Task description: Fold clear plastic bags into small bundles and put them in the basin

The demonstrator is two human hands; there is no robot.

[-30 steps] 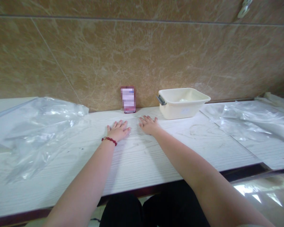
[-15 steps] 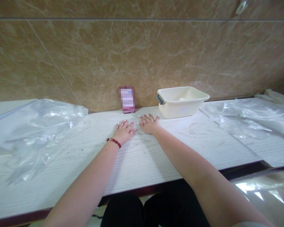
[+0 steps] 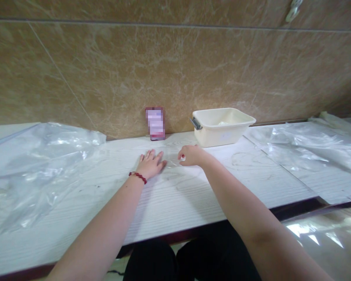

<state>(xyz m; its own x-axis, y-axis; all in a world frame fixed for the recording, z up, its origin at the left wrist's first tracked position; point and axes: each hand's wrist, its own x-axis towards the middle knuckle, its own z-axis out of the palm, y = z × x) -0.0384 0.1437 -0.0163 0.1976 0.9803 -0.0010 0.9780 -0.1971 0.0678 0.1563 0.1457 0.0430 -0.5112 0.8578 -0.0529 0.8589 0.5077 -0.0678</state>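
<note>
My left hand (image 3: 150,164), with a red bead bracelet at the wrist, lies flat on the white wood-grain table (image 3: 175,203), fingers spread. To its right, my right hand (image 3: 192,155) is closed, thumb and fingertips brought together in a pinch. A thin, clear plastic piece (image 3: 172,163) lies between the hands and appears to run to the right fingertips. Its outline is hard to make out against the tabletop. Just behind the right hand stands a cream plastic bin (image 3: 216,136) with a grey handle; something whitish lies inside.
A phone (image 3: 156,124) with a blurred screen leans upright against the brown marbled wall (image 3: 119,78). Crumpled clear plastic sheets (image 3: 55,152) cover the table's left side. More clear plastic (image 3: 298,144) lies at the right, past a seam in the tabletop.
My right hand has gone from flat with spread fingers to a pinch, lifting slightly and shifting right. The left hand stays flat on the table.
</note>
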